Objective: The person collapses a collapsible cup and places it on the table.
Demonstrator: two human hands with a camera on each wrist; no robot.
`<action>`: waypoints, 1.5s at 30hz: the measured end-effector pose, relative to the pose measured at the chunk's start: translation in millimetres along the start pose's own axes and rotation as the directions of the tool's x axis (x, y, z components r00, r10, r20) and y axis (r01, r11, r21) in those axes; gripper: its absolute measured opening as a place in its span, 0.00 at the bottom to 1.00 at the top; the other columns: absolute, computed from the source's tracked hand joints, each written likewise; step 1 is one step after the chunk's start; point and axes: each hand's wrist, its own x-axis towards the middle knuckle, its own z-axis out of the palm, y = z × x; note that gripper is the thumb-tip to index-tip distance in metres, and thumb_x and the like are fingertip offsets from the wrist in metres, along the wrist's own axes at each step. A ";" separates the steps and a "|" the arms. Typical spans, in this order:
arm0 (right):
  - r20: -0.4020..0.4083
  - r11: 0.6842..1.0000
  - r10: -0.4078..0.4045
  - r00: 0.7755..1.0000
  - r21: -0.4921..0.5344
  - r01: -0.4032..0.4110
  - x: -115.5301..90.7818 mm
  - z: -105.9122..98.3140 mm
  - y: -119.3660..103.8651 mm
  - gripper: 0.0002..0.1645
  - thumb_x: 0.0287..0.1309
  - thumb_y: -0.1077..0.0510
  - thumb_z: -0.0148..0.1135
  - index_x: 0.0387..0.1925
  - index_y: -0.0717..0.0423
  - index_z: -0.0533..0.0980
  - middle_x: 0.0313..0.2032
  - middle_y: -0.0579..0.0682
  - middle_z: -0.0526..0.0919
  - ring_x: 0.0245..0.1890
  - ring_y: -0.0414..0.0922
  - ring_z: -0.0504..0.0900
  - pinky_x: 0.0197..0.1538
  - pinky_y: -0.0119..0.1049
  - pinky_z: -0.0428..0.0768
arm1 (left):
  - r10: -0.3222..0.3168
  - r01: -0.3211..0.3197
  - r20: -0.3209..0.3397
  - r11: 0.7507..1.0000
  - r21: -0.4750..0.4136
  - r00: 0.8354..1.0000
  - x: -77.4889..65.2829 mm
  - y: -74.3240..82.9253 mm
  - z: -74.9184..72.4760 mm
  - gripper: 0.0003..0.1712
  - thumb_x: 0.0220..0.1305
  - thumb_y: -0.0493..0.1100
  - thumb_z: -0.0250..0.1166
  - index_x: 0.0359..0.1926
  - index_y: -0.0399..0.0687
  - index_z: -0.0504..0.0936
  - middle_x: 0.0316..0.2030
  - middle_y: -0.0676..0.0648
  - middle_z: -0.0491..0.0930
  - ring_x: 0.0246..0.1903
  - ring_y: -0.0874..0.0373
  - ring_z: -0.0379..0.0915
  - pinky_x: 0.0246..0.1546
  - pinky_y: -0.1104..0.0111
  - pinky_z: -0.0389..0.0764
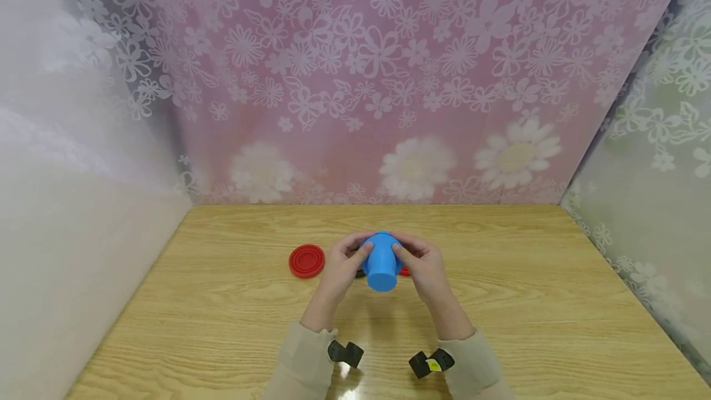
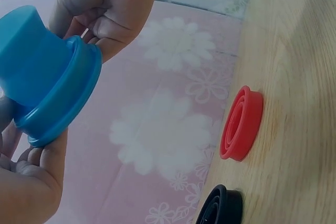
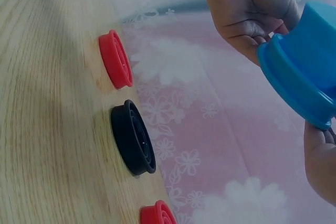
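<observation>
A blue collapsible cup [image 1: 382,262], seemingly silicone, is held up above the table, drawn out into a narrow body with a wider rim. In the head view its small closed end faces me. My left hand [image 1: 340,269] grips one side, thumb on the body and fingers behind the rim. On the other side my right hand [image 1: 426,268] holds it the same way. Both wrist views show the cup [image 2: 42,72] tilted, clear of the tabletop. Behind the hands a flattened black cup [image 3: 131,137] lies on the table, mostly hidden in the head view.
One flattened red cup [image 1: 307,261] lies left of my hands. Another red cup [image 2: 242,124] is on the right of the black one, largely covered by my right hand in the head view. The wooden table [image 1: 233,332] meets a flowered cloth [image 1: 333,110] at the back.
</observation>
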 end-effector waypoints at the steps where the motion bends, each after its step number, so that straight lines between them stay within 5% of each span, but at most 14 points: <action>1: -0.003 1.000 -0.001 1.000 -0.014 0.000 0.2 0.5 -0.4 0.20 0.55 0.66 0.57 0.46 0.77 0.70 0.38 0.44 0.79 0.40 0.43 0.77 0.42 0.35 0.77 | 0.002 -0.002 -0.007 1.000 0.002 1.000 0.2 0.0 0.1 0.17 0.62 0.37 0.55 0.50 0.32 0.74 0.46 0.36 0.73 0.46 0.47 0.70 0.47 0.59 0.72; 5: -0.031 0.998 0.000 1.000 -0.060 -0.002 1.0 2.7 -2.1 0.20 0.53 0.66 0.58 0.45 0.78 0.70 0.36 0.42 0.81 0.39 0.42 0.78 0.42 0.35 0.77 | 0.020 -0.019 -0.027 0.999 0.029 0.999 1.1 -0.7 0.3 0.16 0.60 0.36 0.57 0.48 0.32 0.75 0.45 0.36 0.74 0.45 0.47 0.71 0.46 0.59 0.72; 12: -0.085 0.989 -0.005 0.996 -0.145 -0.007 0.4 5.7 -1.9 0.16 0.52 0.66 0.60 0.43 0.72 0.75 0.40 0.64 0.78 0.37 0.42 0.79 0.40 0.35 0.78 | 0.047 -0.041 -0.047 0.993 0.112 0.998 1.6 -1.1 1.2 0.16 0.59 0.35 0.58 0.48 0.32 0.76 0.45 0.36 0.75 0.42 0.46 0.74 0.43 0.58 0.74; 22: -0.086 0.977 -0.076 0.993 -0.205 0.057 -3.6 11.6 -9.1 0.13 0.50 0.71 0.59 0.39 0.74 0.76 0.36 0.69 0.78 0.32 0.38 0.80 0.35 0.33 0.78 | 0.180 -0.161 -0.077 0.966 0.200 0.981 5.6 -15.5 4.0 0.13 0.57 0.30 0.58 0.43 0.28 0.77 0.42 0.34 0.76 0.42 0.45 0.74 0.42 0.59 0.75; 30: -0.097 0.955 -0.113 0.989 -0.285 0.081 -8.1 19.2 -22.2 0.11 0.49 0.74 0.58 0.37 0.77 0.76 0.32 0.70 0.78 0.27 0.35 0.79 0.28 0.31 0.79 | 0.213 -0.187 -0.081 0.950 0.250 0.974 8.2 -28.8 2.9 0.12 0.58 0.34 0.58 0.43 0.34 0.79 0.41 0.39 0.78 0.42 0.51 0.74 0.42 0.64 0.75; 41: -0.133 0.950 -0.091 0.987 -0.309 0.047 -11.0 22.3 -25.2 0.10 0.49 0.73 0.58 0.37 0.75 0.77 0.29 0.68 0.78 0.17 0.35 0.74 0.16 0.24 0.71 | 0.234 -0.198 -0.082 0.929 0.314 0.969 7.1 -26.6 3.4 0.11 0.58 0.32 0.58 0.42 0.35 0.80 0.39 0.40 0.79 0.41 0.52 0.75 0.40 0.65 0.76; 45: -0.135 0.950 -0.102 0.986 -0.307 0.056 -9.9 22.0 -22.1 0.10 0.49 0.74 0.57 0.36 0.76 0.77 0.30 0.68 0.78 0.19 0.35 0.74 0.17 0.24 0.71 | 0.246 -0.205 -0.084 0.921 0.332 0.966 1.9 -10.3 6.2 0.10 0.57 0.29 0.57 0.40 0.31 0.80 0.37 0.37 0.79 0.38 0.49 0.76 0.37 0.63 0.77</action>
